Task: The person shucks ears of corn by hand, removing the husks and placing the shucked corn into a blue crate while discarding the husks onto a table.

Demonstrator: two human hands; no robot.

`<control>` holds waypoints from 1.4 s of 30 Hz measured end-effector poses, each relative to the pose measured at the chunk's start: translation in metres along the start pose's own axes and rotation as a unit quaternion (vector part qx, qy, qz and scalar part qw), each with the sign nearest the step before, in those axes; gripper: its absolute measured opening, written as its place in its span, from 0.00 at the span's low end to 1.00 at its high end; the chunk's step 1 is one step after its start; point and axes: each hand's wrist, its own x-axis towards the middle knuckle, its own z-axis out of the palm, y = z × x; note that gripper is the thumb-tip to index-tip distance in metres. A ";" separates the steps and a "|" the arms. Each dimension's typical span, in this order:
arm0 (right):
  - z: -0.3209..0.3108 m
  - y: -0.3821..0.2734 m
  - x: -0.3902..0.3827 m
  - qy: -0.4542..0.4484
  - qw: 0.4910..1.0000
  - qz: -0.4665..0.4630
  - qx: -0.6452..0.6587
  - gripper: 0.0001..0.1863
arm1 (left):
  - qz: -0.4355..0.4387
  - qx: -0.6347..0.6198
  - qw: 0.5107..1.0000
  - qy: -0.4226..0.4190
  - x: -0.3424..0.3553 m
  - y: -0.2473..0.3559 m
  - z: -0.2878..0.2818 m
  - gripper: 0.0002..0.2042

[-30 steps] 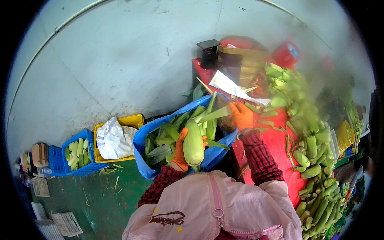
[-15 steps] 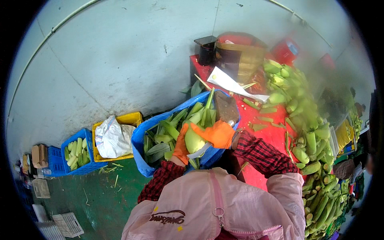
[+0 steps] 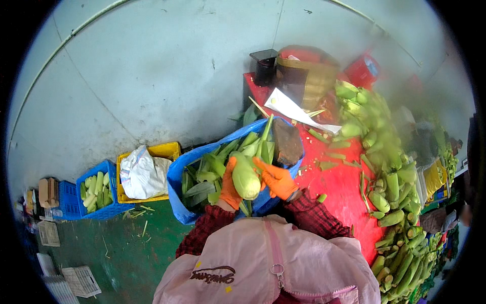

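Observation:
An ear of corn [image 3: 246, 181] in pale green husk stands tilted over a blue-lined bin [image 3: 174, 190], its blunt end facing me. My left hand [image 3: 230, 185], in an orange glove, is closed around its left side. Close by the ear's right side is my right hand [image 3: 277, 181], also orange-gloved, its index finger stretched toward the husk and its other fingers curled. What those fingers hold, if anything, is hidden; no blade shows. Loose green husks [image 3: 202, 175] fill the bin below. A small green cut piece [image 3: 322, 197] appears right of my right wrist.
A red table [image 3: 334, 177] at right carries a large heap of corn [image 3: 392, 177], a white strip [image 3: 298, 112] and husk scraps. A brown block [image 3: 287, 142] sits at the bin's right rim. Leftward stand a yellow crate [image 3: 164, 150] and a blue crate [image 3: 109, 207] of peeled corn.
The knife blade seen under the ear is out of sight. My right hand has shifted slightly down, its wrist lower. The ear's end now faces me, and a small green piece has appeared.

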 end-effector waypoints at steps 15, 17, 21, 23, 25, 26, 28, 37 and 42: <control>-0.004 -0.023 0.027 -0.067 0.869 -0.366 -0.327 0.26 | -0.035 -0.065 0.997 0.024 -0.014 -0.011 0.037 0.30; -0.008 -0.012 0.042 0.021 0.885 -0.330 -0.327 0.20 | 0.022 0.070 0.997 0.032 -0.016 -0.013 0.049 0.32; -0.055 -0.026 0.083 0.221 0.932 -0.188 -0.217 0.13 | -0.020 0.156 0.983 0.095 -0.035 -0.011 0.047 0.36; -0.092 -0.029 0.099 0.297 0.953 -0.048 -0.017 0.16 | -0.012 0.169 0.980 0.109 -0.040 -0.010 0.058 0.37; -0.133 -0.007 0.110 0.382 0.912 -0.001 0.149 0.21 | -0.005 0.165 0.982 0.095 -0.041 -0.007 0.057 0.37; -0.147 0.010 0.114 0.430 0.879 0.022 0.203 0.23 | -0.005 0.163 0.983 0.088 -0.039 -0.006 0.056 0.37; -0.105 -0.031 0.084 0.241 0.949 0.176 0.101 0.27 | 0.039 0.132 0.984 0.115 -0.035 -0.003 0.058 0.37; -0.005 0.015 0.049 -0.009 0.986 0.167 -0.028 0.26 | 0.105 0.425 0.884 0.163 0.000 -0.005 0.013 0.30; -0.020 0.010 0.044 -0.005 0.984 0.176 0.013 0.20 | 0.120 0.445 0.878 0.129 0.004 -0.010 0.006 0.28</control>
